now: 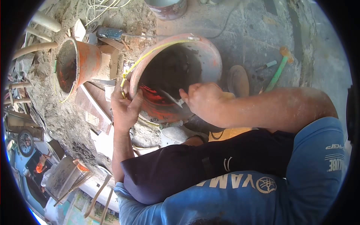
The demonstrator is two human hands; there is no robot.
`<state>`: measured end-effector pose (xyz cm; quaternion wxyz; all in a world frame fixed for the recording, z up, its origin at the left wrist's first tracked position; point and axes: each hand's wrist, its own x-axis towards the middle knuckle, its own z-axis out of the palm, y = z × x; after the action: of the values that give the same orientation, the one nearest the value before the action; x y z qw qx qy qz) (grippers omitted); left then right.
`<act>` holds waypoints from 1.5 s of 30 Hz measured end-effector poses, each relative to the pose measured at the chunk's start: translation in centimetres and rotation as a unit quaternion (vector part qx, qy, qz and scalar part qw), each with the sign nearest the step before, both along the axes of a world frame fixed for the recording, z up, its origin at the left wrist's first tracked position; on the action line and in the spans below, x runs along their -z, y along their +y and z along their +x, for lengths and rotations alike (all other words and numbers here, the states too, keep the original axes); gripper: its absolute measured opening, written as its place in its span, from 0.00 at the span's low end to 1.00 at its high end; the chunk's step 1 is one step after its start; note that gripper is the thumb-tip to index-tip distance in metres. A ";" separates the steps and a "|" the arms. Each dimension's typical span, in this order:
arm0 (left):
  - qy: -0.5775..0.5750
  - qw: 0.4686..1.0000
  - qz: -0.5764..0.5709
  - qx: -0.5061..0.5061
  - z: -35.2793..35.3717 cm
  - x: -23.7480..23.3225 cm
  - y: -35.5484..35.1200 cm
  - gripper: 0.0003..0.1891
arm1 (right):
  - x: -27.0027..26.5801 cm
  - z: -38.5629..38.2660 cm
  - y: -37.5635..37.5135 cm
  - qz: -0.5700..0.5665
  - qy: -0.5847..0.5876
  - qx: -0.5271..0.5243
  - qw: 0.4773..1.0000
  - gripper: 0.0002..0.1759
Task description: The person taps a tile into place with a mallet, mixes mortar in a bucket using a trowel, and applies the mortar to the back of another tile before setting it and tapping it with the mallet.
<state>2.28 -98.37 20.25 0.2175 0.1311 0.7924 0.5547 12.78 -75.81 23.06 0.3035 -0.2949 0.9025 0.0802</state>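
Bucket (212, 54) sits ahead of and between both hands, mouth up; left hand (126, 108) is nearer, curled onto the rim with thumb inside, while right hand (204, 98), fist closed over the mouth, seemingly grips thin pale tool (179, 103) slanting forward-left.

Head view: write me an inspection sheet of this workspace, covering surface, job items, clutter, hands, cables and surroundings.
Surface: dusty floor, with loose dirt at left.
Job items: large bucket, tilted; its interior is mostly dark, contents unclear.
Clutter: smaller orange bucket, power tool, green-handled hammer.
Hands: left hand grips the large bucket at its rim; right hand holds a small pale tool, mostly hidden, at the opening.
Cables: pale coiled cord at top left; dark cable on the floor.
Surroundings: wheel and what looks like a person in orange, lower left.
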 end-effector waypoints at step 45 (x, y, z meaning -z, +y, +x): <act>0.048 0.989 0.119 -0.079 3.6 0.9 2.9 0.29 | 3.8 -7.7 8.4 0.063 -0.337 0.153 0.927 0.22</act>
<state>5.90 -95.49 19.37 0.1176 0.1193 0.7382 0.6535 5.11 -67.40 19.25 0.6161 -0.1432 0.7744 -0.0149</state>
